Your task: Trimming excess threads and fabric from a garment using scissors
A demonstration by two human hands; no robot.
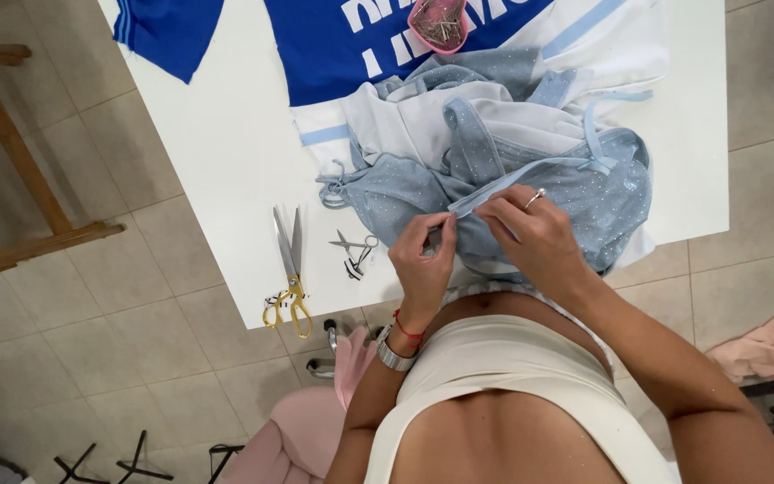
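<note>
Both hands pinch the light blue sparkly fabric [575, 193] at the near edge of the white table [226, 152]: left hand [423, 260] & right hand [535, 235] grip its folded edge strip. Left of fabric: small snips [354, 249], then big gold-handled scissors [288, 269]. Behind fabric: pink pin dish [438, 22] on blue shirt [351, 45].

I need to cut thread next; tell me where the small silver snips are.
In the head view, the small silver snips lie on the white table, between the gold-handled scissors and the left hand.
</note>
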